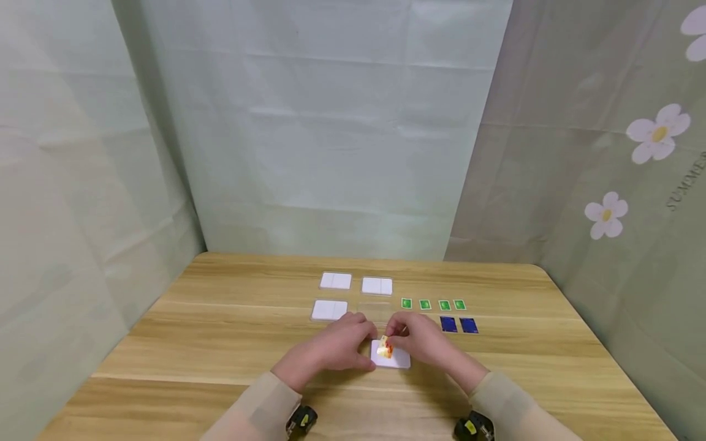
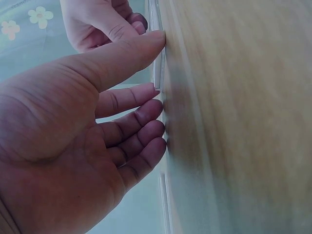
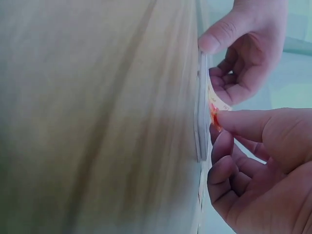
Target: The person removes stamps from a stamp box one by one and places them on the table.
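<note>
A flat white case (image 1: 399, 361) lies on the wooden table between both hands. My left hand (image 1: 343, 344) holds it at its left end, thumb at the near corner and index finger (image 2: 131, 99) toward the far side. My right hand (image 1: 423, 339) pinches a small orange-and-yellow card (image 1: 383, 350) between thumb and fingers, over the white top. In the right wrist view, the small card (image 3: 214, 114) stands tilted against the case (image 3: 202, 112), its lower edge right at the surface. The fingers partly cover the card.
Behind the hands lie three flat cases with white inserts (image 1: 335, 280) and a clear plastic piece (image 1: 375, 311). Several small green cards (image 1: 425, 304) form a row at the right, with two dark blue cards (image 1: 448, 324) in front. Cloth walls (image 1: 331, 153) enclose the table (image 1: 220, 343).
</note>
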A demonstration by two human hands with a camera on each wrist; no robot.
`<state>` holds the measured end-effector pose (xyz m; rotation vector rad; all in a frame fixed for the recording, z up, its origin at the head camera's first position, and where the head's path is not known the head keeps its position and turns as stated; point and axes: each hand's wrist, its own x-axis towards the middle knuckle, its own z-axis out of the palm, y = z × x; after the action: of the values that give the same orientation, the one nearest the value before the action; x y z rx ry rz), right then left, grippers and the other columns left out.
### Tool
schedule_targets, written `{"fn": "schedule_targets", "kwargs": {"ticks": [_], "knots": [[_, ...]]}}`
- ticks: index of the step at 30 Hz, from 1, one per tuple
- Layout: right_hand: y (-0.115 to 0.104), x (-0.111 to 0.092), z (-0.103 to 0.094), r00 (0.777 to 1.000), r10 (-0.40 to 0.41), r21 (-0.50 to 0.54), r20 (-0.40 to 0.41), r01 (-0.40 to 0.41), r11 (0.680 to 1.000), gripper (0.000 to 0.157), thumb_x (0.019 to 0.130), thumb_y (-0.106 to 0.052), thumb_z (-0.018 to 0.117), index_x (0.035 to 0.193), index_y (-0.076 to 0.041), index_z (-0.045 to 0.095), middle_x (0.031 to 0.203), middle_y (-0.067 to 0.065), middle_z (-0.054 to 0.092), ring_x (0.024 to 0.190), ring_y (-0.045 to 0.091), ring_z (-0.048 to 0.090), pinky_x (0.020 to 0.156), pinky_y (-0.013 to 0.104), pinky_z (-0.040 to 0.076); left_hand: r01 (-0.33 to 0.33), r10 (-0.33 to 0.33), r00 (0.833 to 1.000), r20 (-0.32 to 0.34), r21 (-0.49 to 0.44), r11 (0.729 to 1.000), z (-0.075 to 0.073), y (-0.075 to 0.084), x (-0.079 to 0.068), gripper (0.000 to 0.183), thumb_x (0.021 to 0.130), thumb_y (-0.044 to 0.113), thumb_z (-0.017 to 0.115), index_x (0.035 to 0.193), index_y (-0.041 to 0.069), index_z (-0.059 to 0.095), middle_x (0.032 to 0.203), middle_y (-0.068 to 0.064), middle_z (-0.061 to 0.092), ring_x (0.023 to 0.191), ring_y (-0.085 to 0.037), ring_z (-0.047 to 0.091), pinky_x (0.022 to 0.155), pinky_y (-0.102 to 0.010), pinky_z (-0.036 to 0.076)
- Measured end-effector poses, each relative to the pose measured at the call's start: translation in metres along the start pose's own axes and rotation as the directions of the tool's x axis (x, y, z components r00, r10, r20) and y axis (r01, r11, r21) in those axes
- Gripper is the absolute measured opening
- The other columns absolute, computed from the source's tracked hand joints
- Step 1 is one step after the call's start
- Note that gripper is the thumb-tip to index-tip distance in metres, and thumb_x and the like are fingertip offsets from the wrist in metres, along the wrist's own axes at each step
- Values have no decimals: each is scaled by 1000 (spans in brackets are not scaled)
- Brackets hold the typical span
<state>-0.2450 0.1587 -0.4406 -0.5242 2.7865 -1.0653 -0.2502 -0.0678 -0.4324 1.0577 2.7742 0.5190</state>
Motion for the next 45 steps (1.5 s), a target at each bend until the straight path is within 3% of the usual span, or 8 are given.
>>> {"fn": "schedule_targets", "kwargs": {"ticks": [7, 13, 22, 32, 37, 45], "knots": [[10, -4, -22, 1000, 3, 83, -4, -3, 997, 8, 103, -9, 78, 98, -14, 74, 93, -3, 67, 88, 18, 59, 73, 31, 50, -1, 1, 1000, 3, 13, 1000, 0, 0, 1, 52, 87, 34, 96, 127, 9, 75, 122, -1, 67, 116, -19, 58, 105, -37, 52], [21, -5, -49, 998, 8, 105, -61, -1, 994, 6, 105, -12, 76, 100, -13, 76, 94, -2, 69, 88, 18, 59, 74, 31, 50, 6, -6, 1000, 2, 21, 1000, 0, 0, 1, 52, 86, 35, 97, 126, 10, 75, 123, -2, 67, 118, -20, 58, 107, -37, 52], [42, -2, -72, 996, 19, 50, -87, -15, 999, 5, 106, -12, 75, 101, -10, 75, 95, 0, 71, 87, 19, 60, 76, 36, 52, 14, -14, 1000, 9, 33, 999, 2, 0, 0, 51, 87, 35, 96, 127, 10, 75, 125, -2, 67, 119, -21, 58, 108, -37, 51], [56, 4, -81, 995, 59, -31, -79, -62, 998, 7, 105, -14, 78, 99, -10, 75, 94, -1, 71, 85, 18, 60, 80, 38, 53, 35, -35, 999, 13, 14, 999, -1, 2, 0, 51, 88, 35, 96, 127, 9, 75, 124, -1, 67, 115, -19, 57, 106, -37, 52], [60, 7, -79, 996, 63, -63, -69, -67, 996, 9, 104, -11, 78, 95, -12, 75, 90, -2, 70, 81, 16, 59, 75, 36, 51, 31, -32, 999, 12, 13, 999, -1, 2, 0, 50, 87, 34, 97, 126, 10, 76, 123, -1, 67, 115, -19, 57, 106, -37, 52], [63, 10, -69, 996, 14, -175, -89, -30, 984, 13, 103, -11, 79, 91, -14, 74, 84, -5, 67, 76, 15, 56, 71, 36, 49, 23, -23, 1000, 11, 21, 1000, -1, 1, 0, 50, 88, 35, 96, 126, 10, 75, 123, -1, 66, 116, -19, 57, 106, -37, 52]]}}
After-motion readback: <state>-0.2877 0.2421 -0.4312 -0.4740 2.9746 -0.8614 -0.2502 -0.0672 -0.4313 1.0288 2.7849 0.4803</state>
